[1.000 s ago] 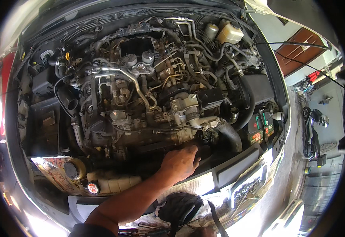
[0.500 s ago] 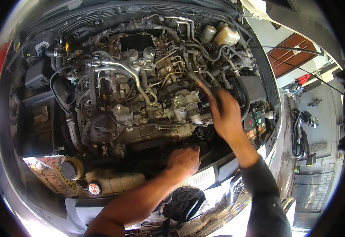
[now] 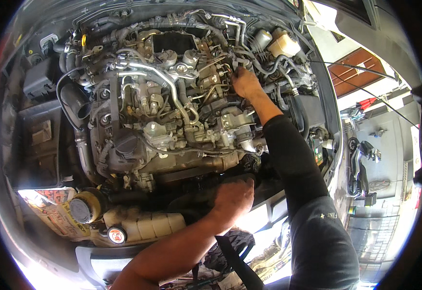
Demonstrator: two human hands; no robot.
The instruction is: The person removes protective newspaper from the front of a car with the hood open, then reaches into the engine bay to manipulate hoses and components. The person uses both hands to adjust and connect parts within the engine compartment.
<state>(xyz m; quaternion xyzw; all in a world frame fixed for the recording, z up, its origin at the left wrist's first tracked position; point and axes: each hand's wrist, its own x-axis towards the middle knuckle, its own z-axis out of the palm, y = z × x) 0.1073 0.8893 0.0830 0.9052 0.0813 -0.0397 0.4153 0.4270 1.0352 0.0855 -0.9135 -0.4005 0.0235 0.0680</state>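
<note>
My right hand (image 3: 246,83) reaches far over the engine (image 3: 172,121). Its fingers are closed among the dark hoses and metal pipes at the engine's right rear; what they grip is hidden. A grey metal bracket (image 3: 234,121) sits below that wrist. Nearer me, my left hand (image 3: 235,197) is curled over the dark front edge of the bay, knuckles up. Its fingertips are out of sight, and I cannot make out what they hold. A cream coolant tank (image 3: 146,224) lies left of my left hand.
A black oil filler cap (image 3: 126,143) stands at the engine's left front. At the far right are a white fluid reservoir (image 3: 284,46) and a battery (image 3: 318,151). An open black airbox (image 3: 37,150) is at left. A dark strap (image 3: 240,263) hangs between my arms.
My right hand has moved farther back, from above the engine's right side to the rear hoses. The left hand has barely moved. The view has shifted slightly.
</note>
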